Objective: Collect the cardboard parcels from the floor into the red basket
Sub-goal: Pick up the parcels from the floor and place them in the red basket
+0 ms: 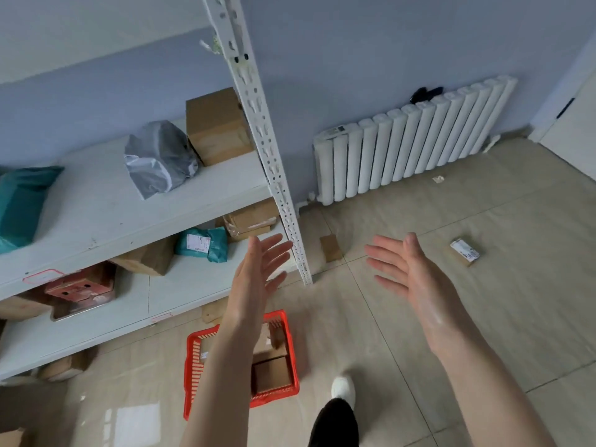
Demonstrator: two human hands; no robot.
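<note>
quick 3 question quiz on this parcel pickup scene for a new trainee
1. True or false: the left hand and the right hand both hold nothing.
2. Which loose parcel carries a white label? A) the parcel by the shelf post B) the parcel further right
3. Short answer: what already lies in the red basket?

Key: 1 true; 2 B; 3 cardboard parcels.
</note>
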